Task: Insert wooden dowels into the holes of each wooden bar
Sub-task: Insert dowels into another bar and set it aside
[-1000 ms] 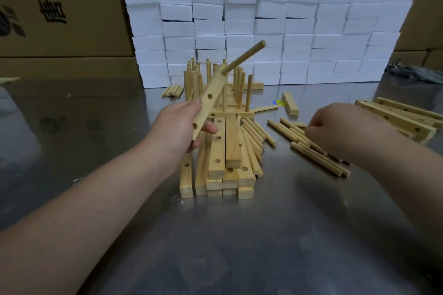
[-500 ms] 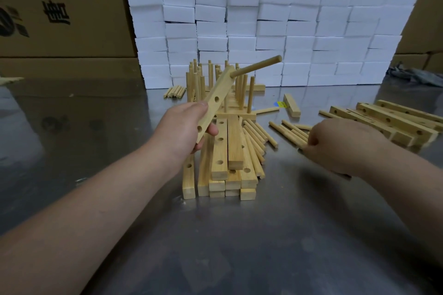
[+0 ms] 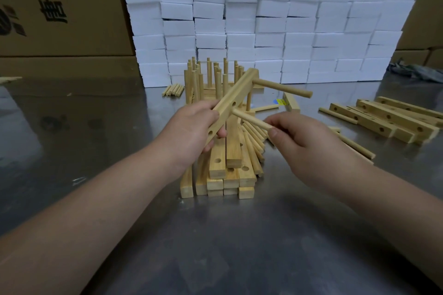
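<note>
Centre of frame: the left hand [image 3: 194, 127] grips the lower part of a tilted wooden bar [image 3: 239, 90], fingers wrapped round its faces. One seated dowel [image 3: 282, 87] projects from the bar's upper end toward the right. The right hand [image 3: 304, 141] pinches a second dowel [image 3: 249, 119] near its rear end, the tip meeting a mid-bar hole; depth of entry cannot be told.

Handling, as judged: bar and dowels are light, rigid and dry-surfaced, unlikely to slip or bend. The fit probably needs a straight push along the hole's axis, since a skewed dowel could jam. Holding the dowel nearer its tip would steady the aim; the bar is best held away from its open holes.

Surroundings: just below the hands lies a stack of drilled bars [image 3: 225, 170] with loose dowels [image 3: 254, 148] fanned against it. Behind stand finished bars with upright dowels [image 3: 211, 76]. More drilled bars [image 3: 388, 117] lie at right of frame. All rest on a metal table [image 3: 215, 246]. White foam blocks [image 3: 275, 19] and cardboard boxes [image 3: 60, 7] fill the upper frame. The upright dowels stand close behind the tilted bar.
</note>
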The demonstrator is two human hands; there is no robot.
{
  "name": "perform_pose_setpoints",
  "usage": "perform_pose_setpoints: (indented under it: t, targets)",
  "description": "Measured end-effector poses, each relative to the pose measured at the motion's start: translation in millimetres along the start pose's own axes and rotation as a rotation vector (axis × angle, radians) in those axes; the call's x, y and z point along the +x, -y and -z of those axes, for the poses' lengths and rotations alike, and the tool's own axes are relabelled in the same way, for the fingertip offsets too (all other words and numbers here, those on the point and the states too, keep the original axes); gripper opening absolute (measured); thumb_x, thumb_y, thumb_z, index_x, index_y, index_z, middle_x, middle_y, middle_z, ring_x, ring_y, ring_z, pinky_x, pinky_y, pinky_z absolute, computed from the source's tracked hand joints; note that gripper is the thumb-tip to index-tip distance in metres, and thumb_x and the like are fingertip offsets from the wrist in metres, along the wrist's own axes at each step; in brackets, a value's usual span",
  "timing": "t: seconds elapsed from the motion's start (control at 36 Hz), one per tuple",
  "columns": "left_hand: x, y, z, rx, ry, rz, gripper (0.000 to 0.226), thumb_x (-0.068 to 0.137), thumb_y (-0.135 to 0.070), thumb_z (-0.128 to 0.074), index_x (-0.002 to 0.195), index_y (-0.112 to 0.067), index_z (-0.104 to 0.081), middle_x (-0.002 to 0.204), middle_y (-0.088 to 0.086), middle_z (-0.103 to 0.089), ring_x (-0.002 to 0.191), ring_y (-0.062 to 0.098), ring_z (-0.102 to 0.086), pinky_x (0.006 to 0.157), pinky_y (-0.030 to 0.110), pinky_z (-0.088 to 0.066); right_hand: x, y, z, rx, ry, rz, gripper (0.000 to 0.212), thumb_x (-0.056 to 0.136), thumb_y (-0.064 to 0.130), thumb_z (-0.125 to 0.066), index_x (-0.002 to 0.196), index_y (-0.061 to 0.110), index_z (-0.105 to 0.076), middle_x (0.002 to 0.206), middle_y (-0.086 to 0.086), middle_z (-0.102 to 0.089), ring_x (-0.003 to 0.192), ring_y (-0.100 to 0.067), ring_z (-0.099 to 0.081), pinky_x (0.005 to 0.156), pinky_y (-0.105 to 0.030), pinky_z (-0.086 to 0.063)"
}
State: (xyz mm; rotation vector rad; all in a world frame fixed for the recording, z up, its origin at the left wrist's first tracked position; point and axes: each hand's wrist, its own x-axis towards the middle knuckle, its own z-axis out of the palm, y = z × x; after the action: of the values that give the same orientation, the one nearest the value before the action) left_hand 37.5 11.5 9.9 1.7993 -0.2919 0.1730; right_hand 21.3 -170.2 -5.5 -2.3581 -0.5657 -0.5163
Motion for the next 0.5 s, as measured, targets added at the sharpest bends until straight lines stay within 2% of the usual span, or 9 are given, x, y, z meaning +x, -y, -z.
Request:
perform_pose_setpoints:
  t: [0.08,0.17,0.25,0.36,0.5]
  targets:
    - [-1.2,-0.6,0.2,0.004,0.015,-0.010,0.030,0.097,-0.011,-0.034,0.106,-0.029,-0.056,0.062,-0.001,-0.056,0.038,0.002,-0.041,0.039,0.013,-0.035,-1.4,-1.9,-2.1,0.062,-0.045,-0.011,0.013,0.092,0.027,-0.046,0.094,0.040,-0.043,0.067,0.019,-0.055,0.060,0.003,-0.049,0.051,-0.013,-0.038]
    - [-2.1,-1.4,0.5,0.012,0.040,-0.025,0.032,0.098,-0.012,-0.034,0.098,-0.034,-0.057,0.061,-0.003,-0.056,0.040,0.001,-0.041,0.040,0.013,-0.036,-1.2,-1.9,-1.5,0.075,-0.081,0.008,0.014,0.091,0.030,-0.046,0.083,0.041,-0.044,0.070,0.034,-0.050,0.056,0.007,-0.048,0.048,-0.008,-0.036]
    - [-3.4,-2.2,0.5,0.001,0.066,-0.024,0.032,0.098,-0.012,-0.034,0.096,-0.035,-0.056,0.062,-0.002,-0.055,0.040,0.001,-0.041,0.040,0.013,-0.036,-1.8,0.1,-1.8,0.056,-0.085,0.028,0.022,0.092,0.029,-0.046,0.078,0.045,-0.043,0.072,0.034,-0.051,0.055,0.006,-0.048,0.047,-0.008,-0.037]
    - [-4.8,-2.7,1.2,-0.010,0.092,-0.021,0.032,0.099,-0.013,-0.034,0.097,-0.036,-0.056,0.065,-0.002,-0.055,0.040,0.003,-0.041,0.040,0.014,-0.036,-3.5,2.9,-1.6,0.072,-0.120,0.045,0.015,0.087,0.035,-0.043,0.079,0.048,-0.044,0.070,0.029,-0.053,0.053,0.005,-0.048,0.045,-0.009,-0.036]
    - [-4.8,-2.1,1.8,0.014,0.113,-0.031,0.028,0.100,-0.015,-0.034,0.112,-0.029,-0.055,0.068,-0.001,-0.055,0.042,0.002,-0.043,0.042,0.014,-0.038,-5.2,5.0,-0.4,0.078,-0.165,0.093,0.014,0.084,0.038,-0.041,0.079,0.049,-0.046,0.068,0.023,-0.054,0.050,0.003,-0.047,0.045,-0.008,-0.035]
